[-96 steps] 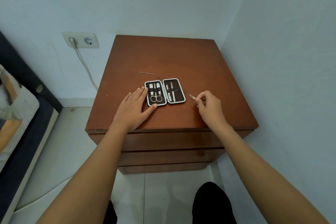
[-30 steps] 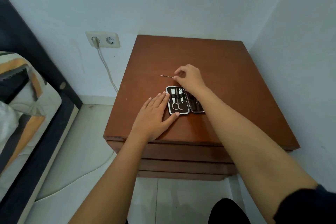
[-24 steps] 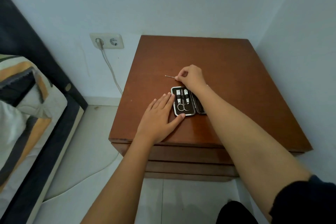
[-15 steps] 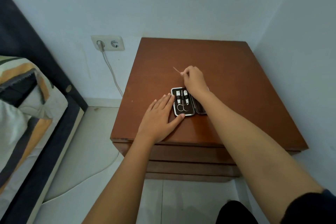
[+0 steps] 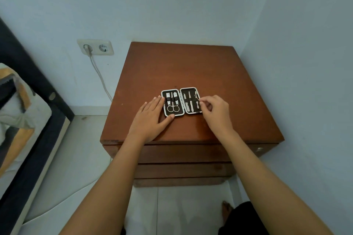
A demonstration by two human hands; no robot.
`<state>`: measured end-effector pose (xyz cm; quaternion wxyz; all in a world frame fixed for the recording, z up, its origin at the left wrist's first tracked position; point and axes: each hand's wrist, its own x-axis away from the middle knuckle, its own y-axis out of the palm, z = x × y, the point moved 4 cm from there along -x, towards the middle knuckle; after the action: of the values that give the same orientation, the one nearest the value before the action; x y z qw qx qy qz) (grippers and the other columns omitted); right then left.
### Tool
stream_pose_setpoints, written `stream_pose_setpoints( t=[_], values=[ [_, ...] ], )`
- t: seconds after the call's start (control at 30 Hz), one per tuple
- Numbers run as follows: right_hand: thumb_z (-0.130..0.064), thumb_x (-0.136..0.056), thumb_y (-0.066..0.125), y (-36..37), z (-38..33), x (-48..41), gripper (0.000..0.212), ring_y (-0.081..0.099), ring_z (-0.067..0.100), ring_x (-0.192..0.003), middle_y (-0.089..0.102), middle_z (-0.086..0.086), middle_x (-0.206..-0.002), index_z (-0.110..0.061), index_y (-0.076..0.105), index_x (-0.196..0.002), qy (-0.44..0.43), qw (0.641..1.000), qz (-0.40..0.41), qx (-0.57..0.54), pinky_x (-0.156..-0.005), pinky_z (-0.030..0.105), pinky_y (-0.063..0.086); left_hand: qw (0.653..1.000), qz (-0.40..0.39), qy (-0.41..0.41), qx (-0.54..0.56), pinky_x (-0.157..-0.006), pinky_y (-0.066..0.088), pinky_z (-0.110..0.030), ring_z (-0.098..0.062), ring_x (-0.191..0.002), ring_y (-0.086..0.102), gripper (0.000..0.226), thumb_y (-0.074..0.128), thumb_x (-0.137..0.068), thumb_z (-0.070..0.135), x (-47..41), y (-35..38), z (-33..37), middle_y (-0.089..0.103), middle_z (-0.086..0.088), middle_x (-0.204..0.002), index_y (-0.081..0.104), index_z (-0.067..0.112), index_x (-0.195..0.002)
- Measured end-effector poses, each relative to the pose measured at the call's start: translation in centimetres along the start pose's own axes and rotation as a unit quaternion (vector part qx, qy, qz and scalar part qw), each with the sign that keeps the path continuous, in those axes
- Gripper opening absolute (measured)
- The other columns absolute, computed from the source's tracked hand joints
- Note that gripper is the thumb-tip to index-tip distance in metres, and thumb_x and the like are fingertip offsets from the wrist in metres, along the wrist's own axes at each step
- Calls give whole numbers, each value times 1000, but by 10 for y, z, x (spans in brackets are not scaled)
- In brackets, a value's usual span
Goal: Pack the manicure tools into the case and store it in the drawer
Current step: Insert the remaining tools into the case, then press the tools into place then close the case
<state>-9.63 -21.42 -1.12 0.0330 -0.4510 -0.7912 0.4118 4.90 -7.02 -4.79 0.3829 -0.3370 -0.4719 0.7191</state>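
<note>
Head camera: open manicure case (image 5: 181, 101) lies flat near middle of wooden nightstand (image 5: 191, 66). Left hand (image 5: 150, 118) rests flat, fingers spread, against case's left half, beside scissors (image 5: 173, 108). Right hand (image 5: 216, 109) at right half, thumb and forefinger pinched on thin metal tool (image 5: 196, 99) there. Drawer fronts (image 5: 183, 155) shut below.

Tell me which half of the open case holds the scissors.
The left half, next to the flat left hand. The scissors show two round finger loops there. The right half, where the right hand works, holds only straight, slim tools.
</note>
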Motion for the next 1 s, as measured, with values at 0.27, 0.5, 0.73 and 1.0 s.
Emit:
stream_pose_setpoints(
  t=[0.27, 0.5, 0.73, 1.0],
  values=[
    [-13, -90, 54, 2, 2, 12, 18, 50, 14, -75, 52, 1, -84, -8, 69, -99, 23, 999, -19, 20, -69, 24, 41, 1000, -1, -4, 2, -117, 2, -30, -9, -144, 7, 71, 29, -93, 58, 1, 0, 0, 12, 0, -158, 11, 19, -149],
    [-12, -90, 52, 11, 3, 16, 17, 47, 15, -71, 51, 4, -79, -6, 67, -93, 67, 997, -16, 16, -63, 25, 36, 1000, 4, -4, 1, -117, 2, -30, -9, -144, 7, 70, 31, -93, 57, 0, 1, -1, 13, 0, -158, 12, 19, -149],
    [-12, -91, 49, 17, -1, 12, 18, 47, 17, -76, 47, 2, -81, -6, 65, -91, 79, 996, 3, 31, -59, 28, 37, 1000, 8, -4, 6, -117, 3, -30, -10, -144, 8, 70, 32, -93, 56, -1, 1, -2, 14, 0, -157, 13, 19, -149],
    [-27, -95, 45, 21, -6, 32, 34, 47, 24, -96, 54, 9, -101, -7, 58, -119, -5, 994, -21, 106, -79, 37, 46, 1000, 9, -2, 4, -117, 3, -31, -10, -144, 8, 71, 32, -93, 57, -1, 2, -2, 14, 0, -157, 13, 19, -149]
  ],
)
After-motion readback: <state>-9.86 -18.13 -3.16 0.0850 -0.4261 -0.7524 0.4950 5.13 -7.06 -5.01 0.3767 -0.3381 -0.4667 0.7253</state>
